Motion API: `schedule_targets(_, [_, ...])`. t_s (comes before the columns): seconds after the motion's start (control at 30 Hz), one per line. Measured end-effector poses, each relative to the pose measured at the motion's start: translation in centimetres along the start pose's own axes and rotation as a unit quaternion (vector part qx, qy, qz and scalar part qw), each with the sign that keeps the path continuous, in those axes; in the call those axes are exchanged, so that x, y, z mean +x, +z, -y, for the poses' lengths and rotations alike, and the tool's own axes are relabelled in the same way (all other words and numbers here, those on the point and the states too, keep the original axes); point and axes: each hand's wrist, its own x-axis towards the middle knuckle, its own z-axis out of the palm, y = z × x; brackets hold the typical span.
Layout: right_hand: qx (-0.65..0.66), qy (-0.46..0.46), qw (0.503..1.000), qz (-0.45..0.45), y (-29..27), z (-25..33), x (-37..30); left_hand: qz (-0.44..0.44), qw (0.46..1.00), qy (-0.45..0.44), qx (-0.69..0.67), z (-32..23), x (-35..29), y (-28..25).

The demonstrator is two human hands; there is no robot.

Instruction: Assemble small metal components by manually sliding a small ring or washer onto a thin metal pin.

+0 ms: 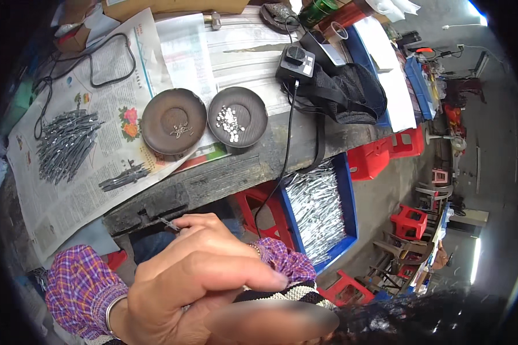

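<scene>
My left hand (172, 287), with a silver bangle at the wrist, is raised large in the foreground. Its index finger stretches to the right, apart from the other fingers, and I see nothing in it; the other fingertips are partly hidden. Behind it, by the bench's front edge, my right hand (210, 233) is closed, its fingertips pinching a small slender metal piece (168, 223). Nearest on the newspaper (69, 210) lie a few dark slender metal pieces (124, 176) and a larger pile of similar pieces (69, 144). One brown dish (155, 115) holds tiny pins; another dark dish (253, 103) holds small shiny bits.
Below the bench's front edge (224, 178), a blue crate (354, 218) is full of shiny metal pieces. A black device (296, 63) with a hanging cable stands beside a black mesh bag (354, 95). A hammer (215, 21) lies behind. Red stools (374, 158) stand on the right.
</scene>
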Motion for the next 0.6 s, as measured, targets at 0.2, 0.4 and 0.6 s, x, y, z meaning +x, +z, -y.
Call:
schedule_targets(0.2, [0.121,0.095,0.985,0.076,0.2,-1.3,-0.7,0.059,0.997,-0.022,0.053,1.2,0.0,-1.6])
schedule_targets(0.4, [0.246,0.236,0.939,0.046,-0.4,-2.4,-2.3,-0.024,0.904,0.003,0.427,11.0,1.1,-6.6])
schedule_targets(0.6, [0.253,0.268,0.929,0.029,-1.0,-2.6,-2.2,-0.012,0.864,0.023,0.502,14.8,1.3,-9.3])
